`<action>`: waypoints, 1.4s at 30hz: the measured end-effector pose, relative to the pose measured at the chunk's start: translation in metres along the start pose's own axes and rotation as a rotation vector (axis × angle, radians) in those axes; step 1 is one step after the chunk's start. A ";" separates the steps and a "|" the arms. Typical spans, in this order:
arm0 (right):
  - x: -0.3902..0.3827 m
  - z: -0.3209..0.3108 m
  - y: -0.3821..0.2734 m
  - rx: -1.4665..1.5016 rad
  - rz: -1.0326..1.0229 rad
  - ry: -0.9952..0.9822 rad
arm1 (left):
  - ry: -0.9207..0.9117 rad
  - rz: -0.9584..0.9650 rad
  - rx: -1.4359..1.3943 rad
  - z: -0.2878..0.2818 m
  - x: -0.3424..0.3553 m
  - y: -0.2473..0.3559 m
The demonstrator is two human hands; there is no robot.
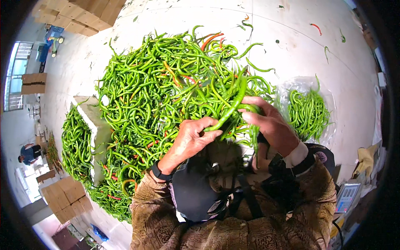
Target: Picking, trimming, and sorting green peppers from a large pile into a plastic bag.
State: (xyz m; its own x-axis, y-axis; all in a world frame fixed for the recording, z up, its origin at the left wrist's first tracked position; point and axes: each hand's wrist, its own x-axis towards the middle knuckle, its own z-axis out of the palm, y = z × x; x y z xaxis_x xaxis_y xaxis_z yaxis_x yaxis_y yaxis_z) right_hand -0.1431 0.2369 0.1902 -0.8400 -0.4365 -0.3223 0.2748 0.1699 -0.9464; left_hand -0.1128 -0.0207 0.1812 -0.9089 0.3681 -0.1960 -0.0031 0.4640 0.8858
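A long, thick green chili pepper (232, 107) slants up and away in front of me. My left hand (191, 138) pinches its lower end between thumb and forefinger. Beside it, my right hand (274, 125) is curled around a few green chili peppers (253, 135), some of them hanging below the fingers; its thumb and forefinger reach toward the long pepper, and whether they touch it I cannot tell. Beneath and beyond both hands spreads a large heap of green chili peppers (143, 91) with a few red ones mixed in.
Right of my right hand lies a clear plastic bag (329, 108) filled with green peppers. A white foam box (93, 118) stands in the heap at left. Cardboard boxes (66, 196) are stacked farther left, near a distant person (30, 154). A scale display (348, 197) sits at lower right.
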 end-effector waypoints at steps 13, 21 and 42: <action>0.008 0.002 0.025 0.137 -0.114 -0.010 | -0.158 -0.173 -0.564 -0.010 -0.012 -0.008; 0.001 0.009 0.023 0.160 0.008 0.196 | -0.141 -0.062 -1.450 -0.012 -0.017 -0.058; 0.008 -0.002 0.002 0.234 0.183 0.241 | -0.202 -0.300 -1.276 -0.016 -0.037 -0.079</action>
State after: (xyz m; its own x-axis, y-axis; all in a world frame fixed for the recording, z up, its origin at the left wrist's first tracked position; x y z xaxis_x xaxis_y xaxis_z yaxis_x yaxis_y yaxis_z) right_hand -0.1499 0.2357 0.1861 -0.8454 -0.1928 -0.4981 0.5064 0.0073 -0.8623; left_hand -0.0857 -0.0840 0.1253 -0.7271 0.5489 -0.4124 -0.6794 -0.4889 0.5472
